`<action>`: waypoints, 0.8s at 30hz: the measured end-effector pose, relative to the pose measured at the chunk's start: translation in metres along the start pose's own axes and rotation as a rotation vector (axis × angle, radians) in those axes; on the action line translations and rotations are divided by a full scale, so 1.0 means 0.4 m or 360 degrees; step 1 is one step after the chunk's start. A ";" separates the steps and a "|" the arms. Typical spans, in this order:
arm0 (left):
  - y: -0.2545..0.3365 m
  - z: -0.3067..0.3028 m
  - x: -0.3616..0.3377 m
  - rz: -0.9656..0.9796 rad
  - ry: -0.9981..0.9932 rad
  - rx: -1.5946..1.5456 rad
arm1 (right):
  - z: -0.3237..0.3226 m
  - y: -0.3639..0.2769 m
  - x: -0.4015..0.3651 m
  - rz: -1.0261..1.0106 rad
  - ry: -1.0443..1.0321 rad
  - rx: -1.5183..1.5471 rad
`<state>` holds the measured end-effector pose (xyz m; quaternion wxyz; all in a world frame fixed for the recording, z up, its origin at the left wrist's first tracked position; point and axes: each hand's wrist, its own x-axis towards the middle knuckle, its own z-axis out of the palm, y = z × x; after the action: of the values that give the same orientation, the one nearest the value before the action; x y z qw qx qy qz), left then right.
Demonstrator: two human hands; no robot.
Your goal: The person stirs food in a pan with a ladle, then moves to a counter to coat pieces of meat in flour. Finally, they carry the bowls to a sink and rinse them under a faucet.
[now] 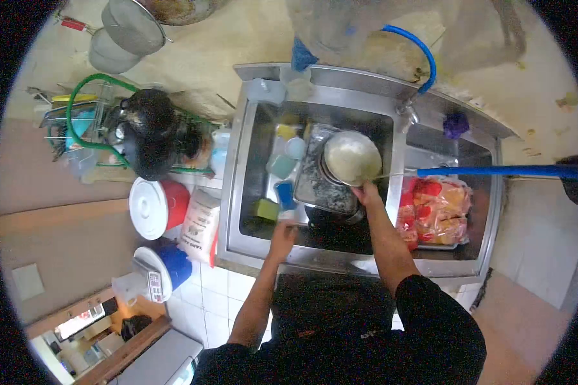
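Observation:
In the left basin of the steel sink (233, 236), my right hand (366, 192) grips the near edge of a round pale bowl (353, 157). Water from a blue hose (494, 171) runs toward the bowl's rim. Under and beside the bowl lies a dark, soapy rectangular tray (311, 183). My left hand (284, 236) is low at the basin's front edge, its fingers smeared and small. Near it are a green sponge (266, 209) and a blue item (284, 194), with a green block (280, 167) farther back.
Plastic-wrapped red and orange packages (440, 212) fill the right basin. A faucet (410, 112) stands between the basins. Left of the sink are a dish rack with black pans (149, 135), a red bucket (173, 206), a white sack (199, 224) and a blue bucket (176, 263).

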<state>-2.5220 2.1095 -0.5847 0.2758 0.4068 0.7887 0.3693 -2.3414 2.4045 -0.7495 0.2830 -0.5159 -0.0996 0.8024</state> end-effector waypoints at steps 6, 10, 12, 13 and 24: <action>0.055 0.012 -0.074 -0.0245 -0.0139 0.0019 | 0.028 -0.032 -0.034 0.0270 0.0115 -0.0305; 0.145 0.081 0.052 -0.0024 -0.0061 -0.0037 | 0.040 -0.104 -0.068 -0.0194 0.0095 -0.0914; 0.181 0.142 0.123 0.0082 -0.0112 -0.0005 | 0.028 -0.138 -0.135 -0.0295 -0.0069 -0.0724; 0.182 0.180 0.156 0.0297 -0.0077 0.0073 | 0.036 -0.147 -0.171 -0.0218 -0.0158 -0.0410; 0.374 0.251 0.332 0.0288 0.0084 -0.0247 | 0.059 -0.353 -0.278 -0.0261 -0.0367 -0.0271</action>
<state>-2.4512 2.3171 -0.5397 0.2512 0.4439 0.7247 0.4633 -2.2782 2.4615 -0.5894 0.2894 -0.4327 -0.2409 0.8191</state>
